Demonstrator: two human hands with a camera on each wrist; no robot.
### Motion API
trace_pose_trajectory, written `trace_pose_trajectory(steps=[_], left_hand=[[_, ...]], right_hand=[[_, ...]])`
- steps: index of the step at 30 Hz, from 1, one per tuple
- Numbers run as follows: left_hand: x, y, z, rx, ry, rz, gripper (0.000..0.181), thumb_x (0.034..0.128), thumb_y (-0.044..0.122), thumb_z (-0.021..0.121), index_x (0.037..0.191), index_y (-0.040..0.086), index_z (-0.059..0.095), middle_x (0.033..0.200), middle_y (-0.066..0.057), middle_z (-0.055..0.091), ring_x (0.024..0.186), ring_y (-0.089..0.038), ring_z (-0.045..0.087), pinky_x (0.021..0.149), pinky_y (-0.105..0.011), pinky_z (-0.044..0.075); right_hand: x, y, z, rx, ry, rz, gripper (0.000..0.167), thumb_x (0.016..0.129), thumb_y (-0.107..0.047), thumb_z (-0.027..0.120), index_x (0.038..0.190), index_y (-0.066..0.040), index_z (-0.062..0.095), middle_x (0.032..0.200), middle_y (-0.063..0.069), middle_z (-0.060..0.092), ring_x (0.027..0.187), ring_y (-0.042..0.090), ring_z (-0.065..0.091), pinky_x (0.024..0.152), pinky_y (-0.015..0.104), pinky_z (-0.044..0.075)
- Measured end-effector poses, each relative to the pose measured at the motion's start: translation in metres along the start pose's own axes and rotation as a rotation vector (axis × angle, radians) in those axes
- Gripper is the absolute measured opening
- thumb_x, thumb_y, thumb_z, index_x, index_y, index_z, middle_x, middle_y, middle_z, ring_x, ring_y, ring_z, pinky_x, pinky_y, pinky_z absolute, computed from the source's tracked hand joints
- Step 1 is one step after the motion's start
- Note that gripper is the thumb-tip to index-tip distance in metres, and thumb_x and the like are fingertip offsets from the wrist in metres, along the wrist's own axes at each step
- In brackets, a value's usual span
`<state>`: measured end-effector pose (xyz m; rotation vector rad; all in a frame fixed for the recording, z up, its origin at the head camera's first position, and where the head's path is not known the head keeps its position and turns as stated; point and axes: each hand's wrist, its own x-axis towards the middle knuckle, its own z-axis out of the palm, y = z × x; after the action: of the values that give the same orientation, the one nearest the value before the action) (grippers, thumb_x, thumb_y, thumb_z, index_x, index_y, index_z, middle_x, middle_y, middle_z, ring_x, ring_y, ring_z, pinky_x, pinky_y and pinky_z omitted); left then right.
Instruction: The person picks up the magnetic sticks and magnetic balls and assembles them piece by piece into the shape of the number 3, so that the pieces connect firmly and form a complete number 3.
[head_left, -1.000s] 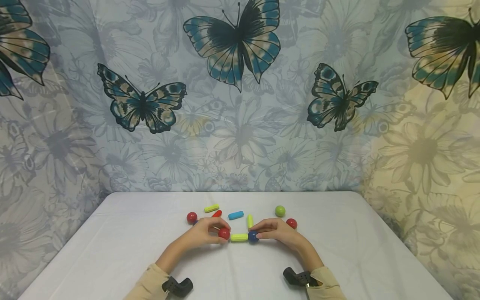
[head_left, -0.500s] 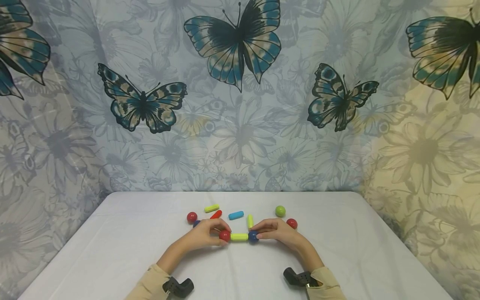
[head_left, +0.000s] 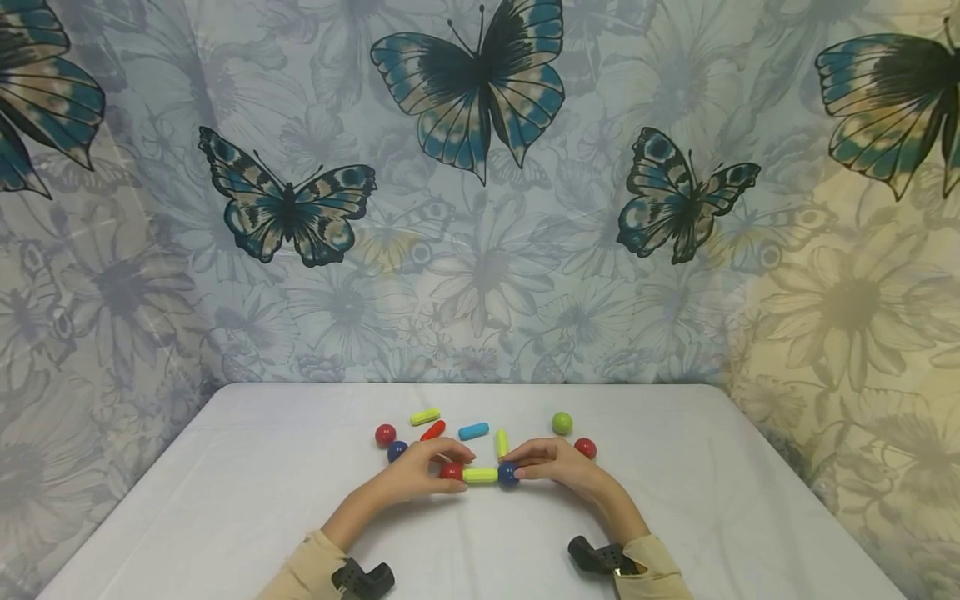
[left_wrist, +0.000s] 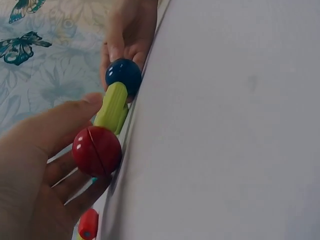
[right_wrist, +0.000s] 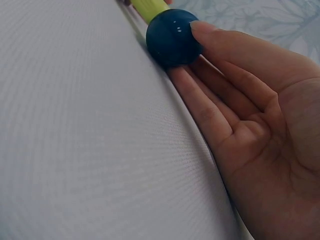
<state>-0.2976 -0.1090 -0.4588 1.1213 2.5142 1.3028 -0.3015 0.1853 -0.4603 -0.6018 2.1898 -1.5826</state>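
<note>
A yellow-green rod (head_left: 480, 475) joins a red ball (head_left: 452, 472) to a blue ball (head_left: 507, 475) in a row on the table. My left hand (head_left: 412, 475) is around the red ball with thumb and fingers spread apart; in the left wrist view the thumb reaches past the red ball (left_wrist: 97, 151) beside the rod (left_wrist: 111, 107), and the fingers lie behind the ball. The blue ball (right_wrist: 174, 38) is pinched between thumb and fingers of my right hand (right_wrist: 265, 110).
Behind the hands lie a red ball (head_left: 386, 435), a blue ball (head_left: 397, 451), a red rod (head_left: 433, 430), a blue rod (head_left: 473, 431), yellow-green rods (head_left: 425, 417), a green ball (head_left: 562, 423) and another red ball (head_left: 586, 448). A butterfly-patterned cloth hangs beyond the table.
The red ball has come against the rod's left end. My left fingers have since spread from their grip on it and shifted right. My right hand has stayed on the blue ball.
</note>
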Motion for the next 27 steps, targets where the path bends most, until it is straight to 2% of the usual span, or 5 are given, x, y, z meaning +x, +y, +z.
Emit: trace_pose_trajectory(steps=[4,7,12,18,27], left_hand=[[0.002,-0.002,0.009,-0.016,0.063,0.012,0.040,0.0834,0.025,0.077,0.121,0.017,0.065,0.116,0.000,0.070,0.107,-0.013,0.065,0.094,-0.026,0.053],[0.002,-0.002,0.015,-0.038,0.098,-0.009,0.038,0.0839,0.025,0.077,0.120,0.020,0.065,0.113,0.001,0.071,0.104,-0.012,0.065,0.091,-0.023,0.053],[0.003,-0.004,0.022,-0.013,0.142,-0.003,0.033,0.0843,0.024,0.076,0.117,0.022,0.068,0.111,0.003,0.071,0.102,-0.010,0.065,0.091,-0.022,0.053],[0.005,-0.007,0.028,0.000,0.171,0.059,0.028,0.0843,0.019,0.076,0.112,0.017,0.070,0.108,0.001,0.072,0.101,-0.012,0.067,0.093,-0.023,0.053],[0.006,-0.007,0.031,-0.003,0.175,0.006,0.024,0.0849,0.021,0.075,0.108,0.024,0.071,0.108,0.008,0.072,0.106,-0.005,0.063,0.097,-0.022,0.050]], right_hand=[[0.000,0.000,0.000,-0.001,-0.006,-0.005,0.036,0.089,-0.020,0.070,0.121,-0.004,0.066,0.126,0.013,0.067,0.116,0.016,0.065,0.103,0.034,0.050],[0.001,0.001,0.000,0.001,-0.009,-0.012,0.036,0.089,-0.020,0.070,0.121,-0.004,0.066,0.126,0.013,0.067,0.116,0.015,0.065,0.102,0.032,0.050],[0.001,0.001,0.000,0.008,-0.013,-0.024,0.036,0.089,-0.019,0.070,0.121,-0.003,0.066,0.126,0.014,0.067,0.116,0.016,0.065,0.102,0.031,0.051],[0.000,-0.001,0.000,0.011,-0.013,-0.022,0.036,0.089,-0.019,0.069,0.122,-0.003,0.066,0.126,0.014,0.067,0.117,0.016,0.064,0.101,0.030,0.051],[0.000,0.003,-0.001,0.006,0.006,-0.030,0.036,0.091,-0.020,0.068,0.123,-0.004,0.065,0.126,0.014,0.067,0.117,0.017,0.064,0.102,0.030,0.049]])
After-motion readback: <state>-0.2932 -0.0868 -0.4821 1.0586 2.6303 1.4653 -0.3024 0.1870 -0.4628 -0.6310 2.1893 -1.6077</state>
